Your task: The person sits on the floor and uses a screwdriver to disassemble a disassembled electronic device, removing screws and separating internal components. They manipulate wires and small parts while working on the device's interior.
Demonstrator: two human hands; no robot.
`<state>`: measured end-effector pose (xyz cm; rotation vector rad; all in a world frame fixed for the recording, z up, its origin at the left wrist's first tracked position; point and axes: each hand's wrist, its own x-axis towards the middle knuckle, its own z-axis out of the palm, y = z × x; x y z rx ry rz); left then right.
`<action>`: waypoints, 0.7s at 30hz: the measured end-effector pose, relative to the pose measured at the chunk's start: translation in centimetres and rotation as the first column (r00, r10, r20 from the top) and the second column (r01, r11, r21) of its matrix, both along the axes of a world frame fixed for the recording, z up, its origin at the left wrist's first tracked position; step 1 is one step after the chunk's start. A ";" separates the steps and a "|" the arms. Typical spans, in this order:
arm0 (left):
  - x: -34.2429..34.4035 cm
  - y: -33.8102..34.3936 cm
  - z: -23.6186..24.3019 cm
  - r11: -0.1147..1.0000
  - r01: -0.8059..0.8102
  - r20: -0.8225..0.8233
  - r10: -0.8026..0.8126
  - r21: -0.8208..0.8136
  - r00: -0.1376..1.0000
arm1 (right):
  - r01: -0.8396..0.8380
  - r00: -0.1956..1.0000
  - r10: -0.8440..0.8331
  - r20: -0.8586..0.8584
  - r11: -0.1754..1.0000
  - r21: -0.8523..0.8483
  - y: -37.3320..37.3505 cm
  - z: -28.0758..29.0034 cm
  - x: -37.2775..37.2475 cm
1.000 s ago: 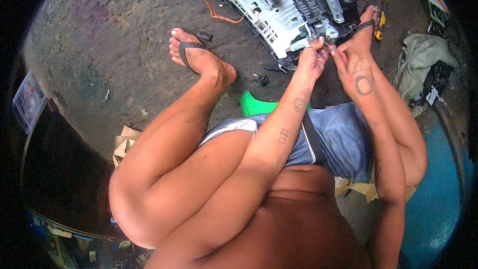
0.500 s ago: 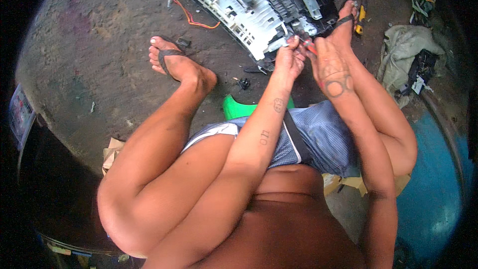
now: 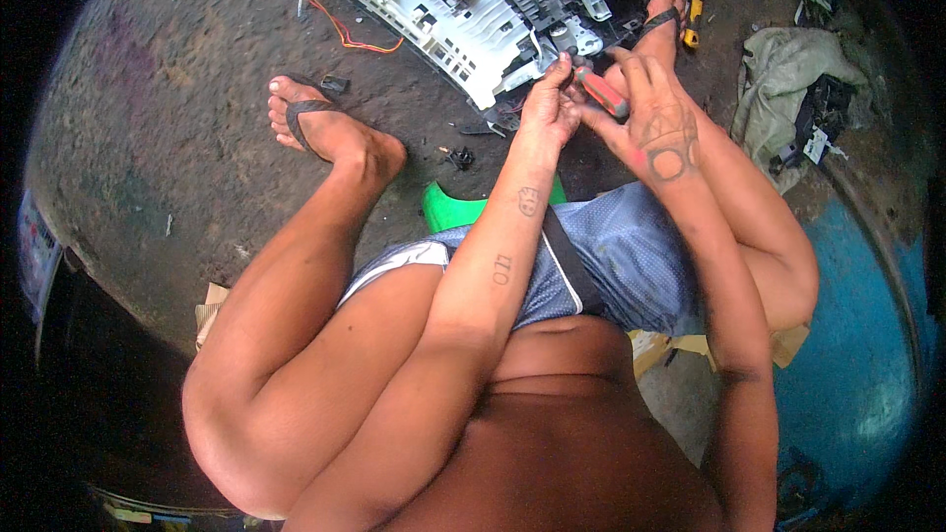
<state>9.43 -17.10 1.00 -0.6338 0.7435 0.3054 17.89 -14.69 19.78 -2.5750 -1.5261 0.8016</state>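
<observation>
A partly stripped machine chassis (image 3: 434, 15), white and dark plastic like the inside of a printer, lies on the ground ahead of me. At its near right corner is my left hand (image 3: 550, 108), thumb up and fingers curled; whatever they hold is hidden. A screwdriver with a red and grey handle (image 3: 601, 92) points toward that corner, its tip not visible. My right hand (image 3: 650, 113) has the handle between thumb and loosely bent fingers.
Red and yellow wires (image 3: 345, 34) trail from the chassis's left side. A yellow and black tool (image 3: 696, 0) lies beyond my right foot, near a grey cloth (image 3: 778, 79). Small black parts (image 3: 456, 157) and a green plastic piece (image 3: 448, 207) lie between my legs.
My right hand has loosened and its fingers have spread around the screwdriver, so more of the handle shows. The whole view has shifted a little, moving things leftward in the picture.
</observation>
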 end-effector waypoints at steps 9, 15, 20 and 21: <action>0.7 0.4 0.6 0.992 -0.104 -0.008 0.104 -0.066 0.995 | -0.103 0.995 0.103 -0.004 0.994 -0.024 -1.4 -0.9 0.7; 0.9 0.3 1.4 0.991 0.130 0.028 -0.130 -0.016 0.991 | -0.244 0.970 0.243 0.016 0.969 0.041 -1.3 -1.8 1.8; 0.4 0.9 1.4 0.999 0.032 -0.082 -0.034 -0.029 0.996 | -0.006 0.997 0.006 0.073 1.000 0.007 -0.2 0.8 0.6; 0.4 0.9 1.6 0.999 -0.002 -0.111 -0.003 -0.049 0.994 | 0.039 0.997 -0.038 0.064 0.999 -0.008 -0.5 0.8 0.7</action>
